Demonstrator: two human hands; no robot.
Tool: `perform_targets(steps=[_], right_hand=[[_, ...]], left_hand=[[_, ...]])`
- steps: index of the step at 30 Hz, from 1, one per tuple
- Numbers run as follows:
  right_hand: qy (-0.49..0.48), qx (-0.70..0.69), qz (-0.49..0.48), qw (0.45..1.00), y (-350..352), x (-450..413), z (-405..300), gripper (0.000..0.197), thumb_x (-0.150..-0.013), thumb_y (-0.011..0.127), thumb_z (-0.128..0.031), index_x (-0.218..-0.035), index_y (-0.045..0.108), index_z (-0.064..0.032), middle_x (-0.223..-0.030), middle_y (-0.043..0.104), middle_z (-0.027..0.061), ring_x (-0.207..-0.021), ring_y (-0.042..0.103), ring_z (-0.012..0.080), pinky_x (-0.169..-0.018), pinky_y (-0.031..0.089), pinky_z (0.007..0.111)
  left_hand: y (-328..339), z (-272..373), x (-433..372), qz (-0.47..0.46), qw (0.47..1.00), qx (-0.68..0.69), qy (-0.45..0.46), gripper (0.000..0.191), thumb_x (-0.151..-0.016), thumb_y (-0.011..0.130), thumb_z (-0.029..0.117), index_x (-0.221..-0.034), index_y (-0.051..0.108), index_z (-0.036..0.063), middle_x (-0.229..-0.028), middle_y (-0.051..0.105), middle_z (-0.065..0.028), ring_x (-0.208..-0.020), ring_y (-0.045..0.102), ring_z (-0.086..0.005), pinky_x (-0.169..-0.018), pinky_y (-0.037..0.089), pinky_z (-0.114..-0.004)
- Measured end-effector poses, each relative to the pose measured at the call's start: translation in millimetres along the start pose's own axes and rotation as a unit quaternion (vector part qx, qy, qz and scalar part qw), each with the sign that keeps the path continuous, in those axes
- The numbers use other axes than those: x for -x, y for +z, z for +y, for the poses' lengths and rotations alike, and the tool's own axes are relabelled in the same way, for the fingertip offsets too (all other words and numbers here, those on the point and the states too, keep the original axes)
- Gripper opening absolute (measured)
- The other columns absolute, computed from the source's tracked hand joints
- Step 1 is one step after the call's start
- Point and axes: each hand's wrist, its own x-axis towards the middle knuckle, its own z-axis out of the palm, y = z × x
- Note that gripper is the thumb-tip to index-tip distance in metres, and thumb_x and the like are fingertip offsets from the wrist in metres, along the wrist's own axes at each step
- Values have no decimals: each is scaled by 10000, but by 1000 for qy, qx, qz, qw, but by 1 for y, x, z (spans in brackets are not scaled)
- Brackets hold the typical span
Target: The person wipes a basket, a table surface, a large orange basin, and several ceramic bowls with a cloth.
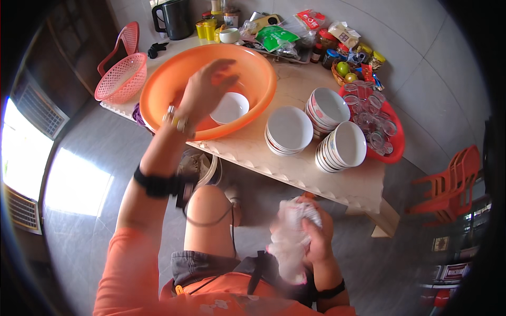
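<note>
Over the large orange plastic basin point(158, 83) my left hand point(207, 87) hovers with its fingers apart and nothing in them. Below that hand, a white bowl point(233, 107) sits inside the basin. My right hand point(319, 233) grips a crumpled white cloth point(290, 241) with a pink edge, held in front of my lap. On the table, right of the basin, stand three stacks of bowls: a near-left stack point(289, 128), a back stack point(327, 106) with pink marks, and a tilted right stack point(344, 146).
A red tray of glass cups point(395, 148) overhangs the table's point(253, 160) right end. Jars point(328, 39), packets and an electric kettle point(178, 19) line the back. A pink basket point(126, 79) is at left. Below the table stands a bucket point(213, 170); stacked red chairs point(454, 185) are at right.
</note>
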Motion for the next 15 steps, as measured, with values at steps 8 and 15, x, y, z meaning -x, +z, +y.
perform_targets(steps=[8, 15], right_hand=[[-154, 50, -20, 987, 49, -10, -16, 814, -888, 226, -677, -1483, 20, -161, -1511, 172, 69, -1368, 206, 224, -1101, 173, 368], [-37, 184, -49, 981, 18, 4, -26, 684, -940, 350, -532, -1449, 226, -93, -1356, 437, 78, -1211, 439, 170, -1004, 312, 336]], left_hand=[[92, 130, 211, -186, 951, 245, 6, 906, -824, 628, 173, -1451, -8, 21, -1448, 109, -283, -1346, 178, -417, -1097, 216, -369], [65, 120, 196, -104, 948, 211, -213, 248, -889, 579, 253, -1050, 589, 64, -908, 645, -147, -787, 653, -293, -644, 507, -341]])
